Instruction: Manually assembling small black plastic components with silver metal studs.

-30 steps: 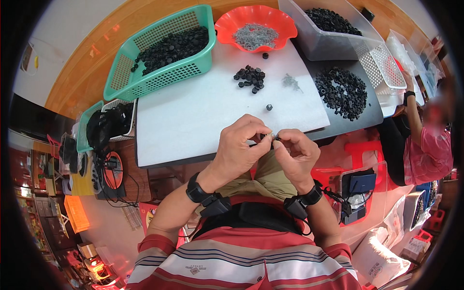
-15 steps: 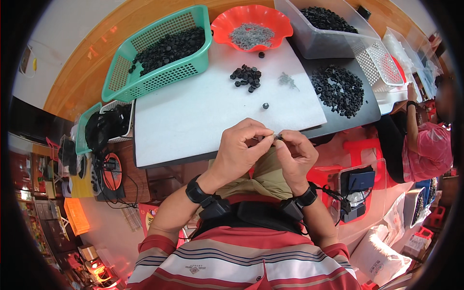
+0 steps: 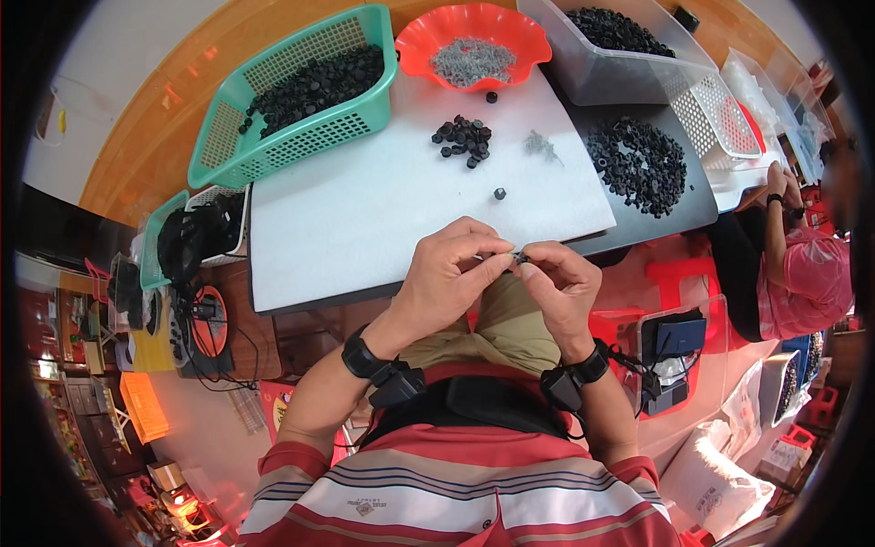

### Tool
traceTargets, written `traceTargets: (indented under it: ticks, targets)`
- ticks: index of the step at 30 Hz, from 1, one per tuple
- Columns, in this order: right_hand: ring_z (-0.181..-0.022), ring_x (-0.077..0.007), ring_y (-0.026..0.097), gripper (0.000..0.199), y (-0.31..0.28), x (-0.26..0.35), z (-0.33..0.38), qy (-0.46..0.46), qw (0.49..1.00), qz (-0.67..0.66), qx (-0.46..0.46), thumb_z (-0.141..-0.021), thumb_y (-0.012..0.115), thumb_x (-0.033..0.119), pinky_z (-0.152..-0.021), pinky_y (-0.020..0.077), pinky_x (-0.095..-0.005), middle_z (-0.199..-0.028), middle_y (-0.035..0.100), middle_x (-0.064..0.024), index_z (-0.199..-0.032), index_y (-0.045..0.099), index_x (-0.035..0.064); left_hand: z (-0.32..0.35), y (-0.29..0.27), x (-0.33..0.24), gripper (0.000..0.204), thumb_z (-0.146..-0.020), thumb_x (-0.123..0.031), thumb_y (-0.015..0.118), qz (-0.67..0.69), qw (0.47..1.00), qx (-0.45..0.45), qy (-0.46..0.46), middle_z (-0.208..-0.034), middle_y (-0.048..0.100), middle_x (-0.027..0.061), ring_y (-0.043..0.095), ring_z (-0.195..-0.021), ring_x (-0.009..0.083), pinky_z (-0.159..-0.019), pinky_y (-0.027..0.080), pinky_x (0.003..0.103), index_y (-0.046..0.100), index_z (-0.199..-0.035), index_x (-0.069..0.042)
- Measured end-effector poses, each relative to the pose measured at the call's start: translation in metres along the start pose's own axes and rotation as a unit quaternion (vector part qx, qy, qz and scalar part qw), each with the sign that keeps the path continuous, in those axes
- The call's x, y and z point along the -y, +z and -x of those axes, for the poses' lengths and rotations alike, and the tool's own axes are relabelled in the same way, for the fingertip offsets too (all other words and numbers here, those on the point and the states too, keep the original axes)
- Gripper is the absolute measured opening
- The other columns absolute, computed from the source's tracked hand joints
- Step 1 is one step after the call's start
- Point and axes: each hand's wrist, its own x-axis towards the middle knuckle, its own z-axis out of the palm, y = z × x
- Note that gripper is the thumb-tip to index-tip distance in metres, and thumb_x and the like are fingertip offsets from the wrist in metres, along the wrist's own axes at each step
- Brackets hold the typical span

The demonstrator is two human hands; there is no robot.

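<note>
On my far left a green mesh basket (image 3: 273, 137) holds a heap of small black parts. Next to it the white board (image 3: 365, 219) lies across the table, bare where I work. My left hand (image 3: 448, 278) sits at the board's near edge, fingers curled in, thumb and forefinger pressed together on a tiny black part (image 3: 521, 259). That part is caught between both hands, just off the board's front edge and above my lap. My right hand (image 3: 561, 284) meets the left there, its fingertips pinching the same piece from the other side. Farther up the board lie a small pile of black pieces (image 3: 463, 139), one loose black piece (image 3: 499, 193) and a red scalloped bowl (image 3: 474, 36) of grey bits. To the right more black rings (image 3: 638, 164) spread over a dark tray.
</note>
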Motion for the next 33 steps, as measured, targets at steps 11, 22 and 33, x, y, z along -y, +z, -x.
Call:
traceTargets:
  ticks: [11,22,33]
  targets:
    - [-0.092,-0.0122,0.068,0.017,-0.002,0.005,-0.001,0.011,0.999,-0.021,0.025,-0.091,0.067,-0.008,-0.081,0.0537,-0.0246,-0.103,0.072,-0.011,-0.107,0.071,-0.0067,0.002,0.004,0.001,0.016,-0.097,-0.007,0.069,-0.01,1.0,0.003,0.004,-0.109,0.066,0.0088,0.069,-0.096,0.0146,-0.076,0.06,0.025,0.074,-0.111,0.0]
    - [-0.089,-0.0129,0.07,0.018,-0.003,0.005,-0.001,0.026,0.999,-0.036,0.014,-0.092,0.068,-0.007,-0.081,0.0551,-0.0255,-0.101,0.074,-0.0102,-0.109,0.071,-0.0056,0.003,0.009,0.005,0.021,-0.097,-0.009,0.072,0.034,0.999,-0.01,0.002,-0.111,0.068,0.0086,0.068,-0.097,0.0138,-0.079,0.057,0.025,0.074,-0.116,-0.001]
    - [-0.095,-0.0183,0.073,0.021,-0.004,0.004,-0.001,0.043,0.996,-0.078,-0.005,-0.092,0.069,-0.006,-0.086,0.0588,-0.0299,-0.101,0.074,-0.0113,-0.113,0.07,-0.006,0.004,0.009,0.014,0.018,-0.099,-0.009,0.071,0.194,0.977,-0.037,-0.078,-0.1,0.071,0.0058,0.07,-0.086,0.012,-0.078,0.058,0.026,0.072,-0.112,0.002]
